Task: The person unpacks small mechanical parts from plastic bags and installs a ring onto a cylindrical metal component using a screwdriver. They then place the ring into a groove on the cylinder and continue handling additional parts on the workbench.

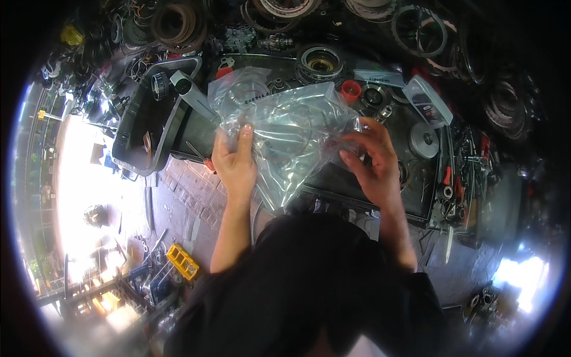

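A clear plastic bag (285, 134) is stretched between my hands above the workbench, with thin ring shapes showing faintly through the film. My left hand (236, 156) is closed on its left side, thumb on top. At the bag's right edge, my right hand (373, 159) pinches the film between thumb and fingers. Another clear bag with dark print (241, 86) lies behind the left part of the first. Glare on the plastic hides exactly what is inside.
On the dark workbench (339, 184) stand a round metal drum (320, 64), a red cap (351, 90), a metal disc (423, 141) and a clear packet (427, 101). A black tray (163, 113) sits left. Hand tools (458, 184) crowd the right edge; rings (175, 27) pile up behind.
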{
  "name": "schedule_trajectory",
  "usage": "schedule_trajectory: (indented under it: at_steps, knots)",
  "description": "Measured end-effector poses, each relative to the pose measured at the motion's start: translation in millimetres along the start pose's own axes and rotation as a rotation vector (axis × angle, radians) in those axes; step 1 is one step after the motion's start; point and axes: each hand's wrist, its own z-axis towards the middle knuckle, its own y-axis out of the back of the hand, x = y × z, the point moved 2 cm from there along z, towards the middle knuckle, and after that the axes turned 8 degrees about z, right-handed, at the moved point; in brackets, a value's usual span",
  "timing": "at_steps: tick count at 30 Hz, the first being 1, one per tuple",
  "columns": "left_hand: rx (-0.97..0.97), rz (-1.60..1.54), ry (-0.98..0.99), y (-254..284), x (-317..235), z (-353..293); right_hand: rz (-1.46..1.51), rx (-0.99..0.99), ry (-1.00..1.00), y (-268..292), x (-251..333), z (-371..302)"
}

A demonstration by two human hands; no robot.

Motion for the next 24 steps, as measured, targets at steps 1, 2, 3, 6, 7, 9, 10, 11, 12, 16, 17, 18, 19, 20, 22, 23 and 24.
schedule_trajectory:
  at_steps: [1, 2, 3, 6, 7, 9, 10, 11, 12, 16, 17, 18, 19, 20, 22, 23, 24]
  knots:
    - [-0.02, 0.008, 0.018, 1.3, -1.1, -0.1, -0.026, -0.061, 0.0, -5.3, 0.5, -0.6]
    - [-0.029, 0.002, -0.002, 2.6, -3.2, -1.8, -0.1, -0.066, 0.053, -7.3, 3.2, -2.3]
    - [-0.039, 0.004, 0.006, 3.5, -4.6, -4.0, -0.176, -0.072, 0.108, -9.5, 4.9, -4.1]
    - [-0.044, 0.018, 0.028, 3.2, -6.6, -10.0, -0.223, -0.068, 0.102, -18.3, 0.2, -8.6]
    - [-0.042, 0.023, 0.009, 2.9, -7.0, -11.6, -0.203, -0.055, 0.067, -21.6, -3.9, -9.8]
    - [-0.058, -0.004, 0.038, 2.0, -5.2, -13.3, -0.094, -0.091, 0.017, -29.6, -15.1, -9.4]
    - [-0.067, -0.014, 0.058, 1.7, -4.1, -14.5, -0.012, -0.105, -0.024, -32.6, -21.2, -9.0]
    - [-0.059, -0.047, 0.059, 1.1, -3.4, -16.0, 0.128, -0.085, -0.152, -35.3, -28.4, -9.1]
    - [-0.052, -0.077, 0.077, 0.0, -2.5, -18.0, 0.292, -0.063, -0.294, -39.0, -35.5, -9.2]
    - [-0.043, -0.109, 0.156, -4.7, 1.4, -21.4, 0.704, -0.031, -0.634, -54.1, -55.1, -7.8]
    - [-0.043, -0.1, 0.114, -5.2, 0.9, -21.5, 0.742, -0.073, -0.687, -56.8, -59.1, -7.8]
    - [-0.043, -0.083, 0.078, -5.8, 0.6, -21.5, 0.789, -0.1, -0.715, -59.8, -62.6, -7.9]
    - [-0.045, -0.065, 0.041, -6.2, 0.3, -21.5, 0.853, -0.117, -0.719, -62.9, -65.6, -8.2]
    - [-0.038, -0.077, 0.047, -6.7, 1.0, -21.6, 0.88, -0.139, -0.752, -66.0, -69.1, -9.1]
    - [-0.031, -0.1, 0.057, -7.3, 2.5, -21.9, 0.957, -0.177, -0.791, -71.8, -75.4, -10.4]
    - [-0.03, -0.101, 0.051, -7.5, 3.3, -21.8, 0.988, -0.185, -0.774, -73.8, -77.6, -10.1]
    - [-0.03, -0.105, 0.046, -7.6, 4.2, -21.8, 1.01, -0.208, -0.78, -75.4, -79.7, -9.6]
